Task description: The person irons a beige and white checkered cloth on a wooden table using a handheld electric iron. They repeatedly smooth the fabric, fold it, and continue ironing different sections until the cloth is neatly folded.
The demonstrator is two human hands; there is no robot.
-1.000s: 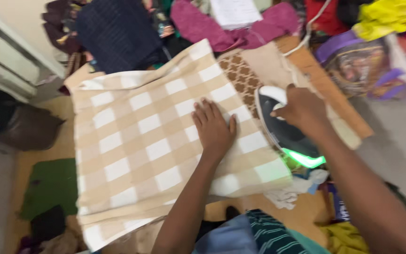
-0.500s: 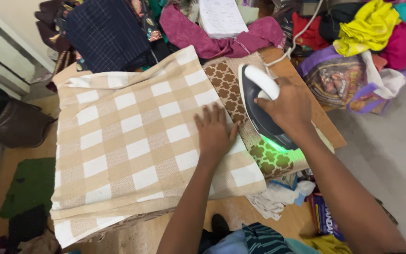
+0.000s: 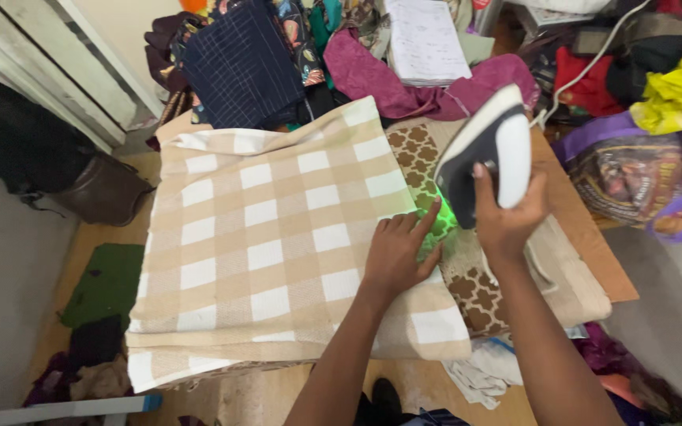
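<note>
Fingers spread, our left hand (image 3: 399, 254) lies flat on the checked beige cloth (image 3: 278, 237); our right hand (image 3: 507, 217) grips the iron (image 3: 487, 154), lifted and tilted above the patterned cloth (image 3: 475, 288).

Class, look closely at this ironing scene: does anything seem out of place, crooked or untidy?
Yes. The iron is tipped up off the board in the right hand, not flat. The checked cloth lies askew, its near edge overhanging. Loose clothes crowd the board's far end, with rags below.
</note>
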